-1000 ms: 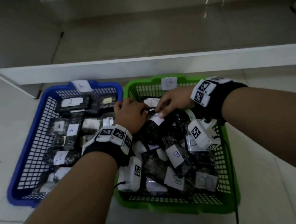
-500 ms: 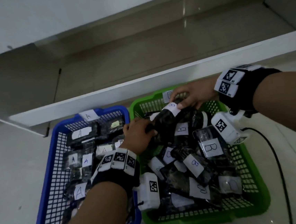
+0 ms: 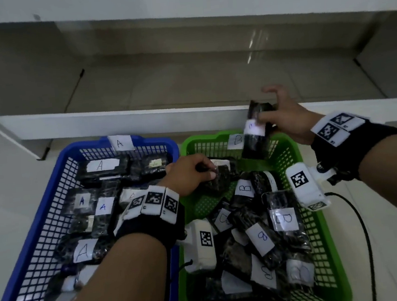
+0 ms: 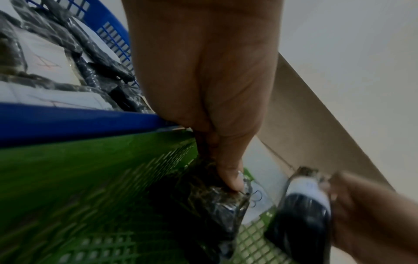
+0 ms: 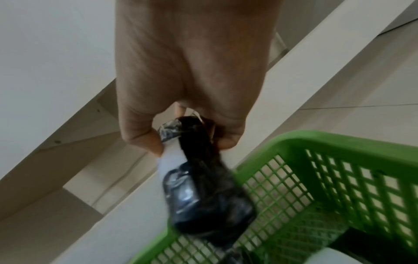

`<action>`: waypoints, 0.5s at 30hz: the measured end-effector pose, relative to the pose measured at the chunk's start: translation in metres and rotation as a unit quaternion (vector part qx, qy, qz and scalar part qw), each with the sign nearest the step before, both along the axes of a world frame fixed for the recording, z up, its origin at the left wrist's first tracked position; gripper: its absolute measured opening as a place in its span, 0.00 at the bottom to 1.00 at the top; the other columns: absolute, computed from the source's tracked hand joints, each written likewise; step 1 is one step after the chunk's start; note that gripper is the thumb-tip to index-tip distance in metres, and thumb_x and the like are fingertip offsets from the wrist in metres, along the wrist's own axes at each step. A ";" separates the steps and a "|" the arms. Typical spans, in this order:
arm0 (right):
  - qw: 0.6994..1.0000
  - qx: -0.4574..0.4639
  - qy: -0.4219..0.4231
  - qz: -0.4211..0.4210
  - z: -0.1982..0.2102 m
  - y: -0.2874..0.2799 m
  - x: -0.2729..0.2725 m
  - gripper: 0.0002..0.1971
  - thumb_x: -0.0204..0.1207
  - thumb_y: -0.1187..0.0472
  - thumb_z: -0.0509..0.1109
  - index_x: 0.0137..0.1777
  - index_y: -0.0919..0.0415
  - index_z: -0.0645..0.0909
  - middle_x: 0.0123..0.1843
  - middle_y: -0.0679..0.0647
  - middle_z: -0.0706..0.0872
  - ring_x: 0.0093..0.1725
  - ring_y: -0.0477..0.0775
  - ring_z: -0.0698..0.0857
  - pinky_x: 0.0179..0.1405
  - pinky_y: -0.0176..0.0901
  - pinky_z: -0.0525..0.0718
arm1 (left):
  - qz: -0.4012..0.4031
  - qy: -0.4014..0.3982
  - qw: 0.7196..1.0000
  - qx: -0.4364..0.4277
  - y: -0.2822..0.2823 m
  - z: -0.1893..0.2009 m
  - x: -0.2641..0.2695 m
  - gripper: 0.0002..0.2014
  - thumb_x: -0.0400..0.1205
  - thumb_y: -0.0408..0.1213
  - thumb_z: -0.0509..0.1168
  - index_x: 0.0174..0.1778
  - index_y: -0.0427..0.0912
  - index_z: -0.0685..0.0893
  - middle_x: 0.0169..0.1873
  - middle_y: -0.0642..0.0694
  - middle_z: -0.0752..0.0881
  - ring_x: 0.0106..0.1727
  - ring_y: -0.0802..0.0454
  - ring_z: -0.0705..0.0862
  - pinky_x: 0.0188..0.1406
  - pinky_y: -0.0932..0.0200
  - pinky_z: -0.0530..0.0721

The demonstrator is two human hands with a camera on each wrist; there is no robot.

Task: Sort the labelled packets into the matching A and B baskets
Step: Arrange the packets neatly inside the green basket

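Head view: right hand (image 3: 287, 122) pinches a dark crinkly plastic-wrapped packet (image 3: 255, 135) above the green mesh basket (image 3: 323, 247); left hand (image 3: 187, 175) grips another inside. Probably light, soft, slippery; hold near its label.

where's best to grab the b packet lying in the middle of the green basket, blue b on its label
Probably by its long edges, across the label, coming straight down from above. The packet lies flat and label-up on top of the pile in the green basket, so its edges look exposed; neighbours crowd its ends.
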State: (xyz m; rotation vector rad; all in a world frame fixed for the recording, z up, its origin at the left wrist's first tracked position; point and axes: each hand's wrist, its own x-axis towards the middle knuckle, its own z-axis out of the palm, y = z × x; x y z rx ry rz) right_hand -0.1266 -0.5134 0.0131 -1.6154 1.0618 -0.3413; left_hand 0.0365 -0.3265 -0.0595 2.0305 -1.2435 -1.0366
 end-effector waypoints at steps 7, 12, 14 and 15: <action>0.953 -0.127 0.159 0.223 -0.012 0.003 -0.005 0.24 0.66 0.72 0.74 0.60 0.52 0.76 0.61 0.56 0.81 0.51 0.63 0.84 0.43 0.55 0.85 | 0.083 -0.013 0.986 -0.147 -0.009 0.021 0.002 0.08 0.76 0.33 0.72 0.40 0.52 0.81 0.54 0.44 0.80 0.59 0.49 0.78 0.65 0.54 0.77; 0.887 -0.204 0.247 0.332 -0.014 0.004 -0.005 0.30 0.67 0.72 0.75 0.68 0.53 0.78 0.48 0.48 0.79 0.50 0.56 0.80 0.51 0.44 0.81 | -0.001 -0.160 0.984 -0.074 -0.018 0.000 -0.015 0.09 0.72 0.30 0.75 0.39 0.47 0.83 0.57 0.45 0.72 0.65 0.46 0.72 0.68 0.63 0.69; 0.883 -0.214 0.263 0.325 -0.019 0.005 -0.007 0.30 0.65 0.73 0.76 0.67 0.55 0.76 0.55 0.53 0.80 0.54 0.56 0.81 0.52 0.43 0.79 | -0.038 -0.210 0.976 -0.051 -0.017 -0.010 -0.021 0.08 0.72 0.31 0.75 0.41 0.45 0.84 0.58 0.45 0.71 0.65 0.46 0.71 0.68 0.58 0.71; 0.885 -0.207 0.263 0.324 -0.023 0.006 -0.009 0.28 0.65 0.74 0.75 0.65 0.57 0.74 0.57 0.55 0.82 0.54 0.58 0.82 0.51 0.45 0.80 | -0.042 -0.220 0.973 -0.048 -0.017 -0.012 -0.023 0.08 0.72 0.31 0.74 0.43 0.45 0.84 0.57 0.45 0.71 0.65 0.46 0.70 0.67 0.57 0.71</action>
